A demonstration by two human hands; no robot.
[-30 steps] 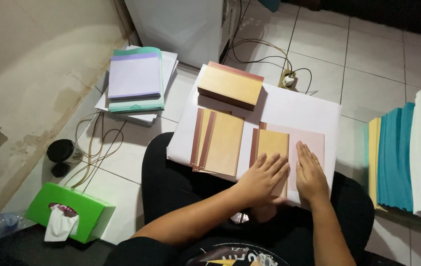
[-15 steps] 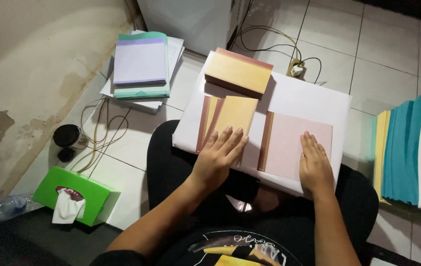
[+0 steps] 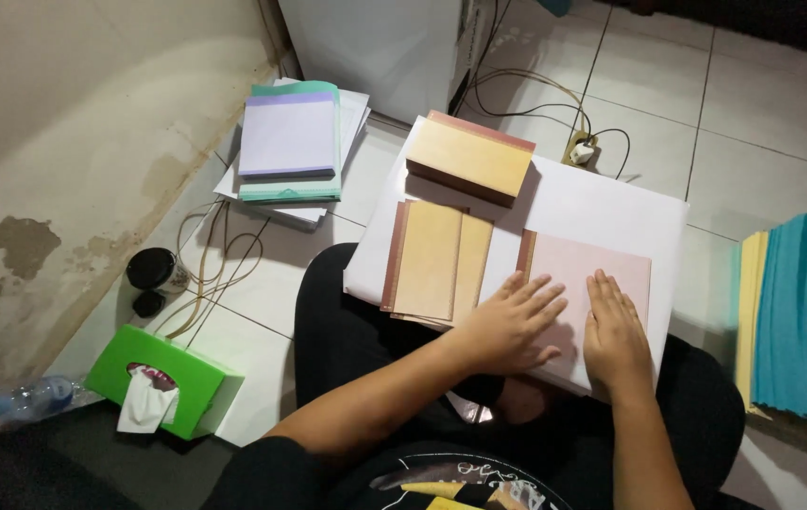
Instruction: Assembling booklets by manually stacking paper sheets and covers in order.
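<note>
On the white board [image 3: 611, 203] across the person's lap, the left hand [image 3: 507, 326] and right hand [image 3: 616, 331] are pressing flat, fingers spread and gripping nothing, on the pink sheet [image 3: 592, 274]. Beside it the tan folded sheets [image 3: 436, 260] are lying loose; uneven pressure is likely risking a crooked crease, or the board tipping

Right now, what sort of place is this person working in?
Probably a home or small workshop floor used for paper craft: bare floor tiles, paper stacks standing at the side, and a white board across the lap as a desk.
</note>
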